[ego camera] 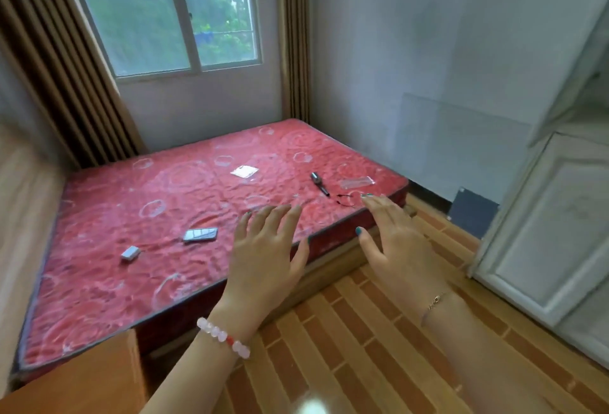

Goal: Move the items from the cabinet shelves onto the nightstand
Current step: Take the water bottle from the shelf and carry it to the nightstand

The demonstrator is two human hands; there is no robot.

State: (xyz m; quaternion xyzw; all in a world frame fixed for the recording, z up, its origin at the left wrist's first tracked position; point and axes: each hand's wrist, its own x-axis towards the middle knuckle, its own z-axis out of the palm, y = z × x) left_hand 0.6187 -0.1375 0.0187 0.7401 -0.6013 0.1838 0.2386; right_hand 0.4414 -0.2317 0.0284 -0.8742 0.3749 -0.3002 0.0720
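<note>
Readable text: we find none.
Small grey box on the mattress: too blurred for us to read.
Flat silver case: likewise blurred.

A bed with a red patterned mattress under clear plastic fills the room's middle, below a sliding window showing green trees. Brown striped curtains hang on its left and right. On the mattress lie a flat silver rectangle, a small silver box near it, a clear packet, a dark pen-like tool, a clear plastic case and a thin black cord. The floor has a wood-plank pattern. A dark panel leans against the pale wall.
</note>
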